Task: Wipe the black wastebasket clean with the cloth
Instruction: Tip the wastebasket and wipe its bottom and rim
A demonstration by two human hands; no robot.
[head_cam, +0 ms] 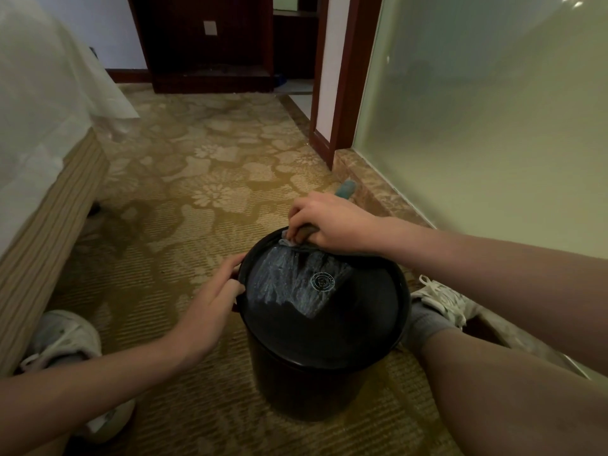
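Black bin [316,383] upright on carpet [204,199] near its right edge, close to stone sill [371,189] under frosted glass [477,126], lid [329,327] on, between left shoe [62,337] and right shoe [441,297]. Left hand [214,297] gripping lid's left rim, fingers curled over edge; right hand [332,225] at lid's far rim, clenched round cloth [287,241] and pressing it onto lid, teal fabric end sticking out behind hand. Pale streaks [283,278] across far half of lid, just left of round emblem [322,281]; bed [49,192] along carpet's left edge.
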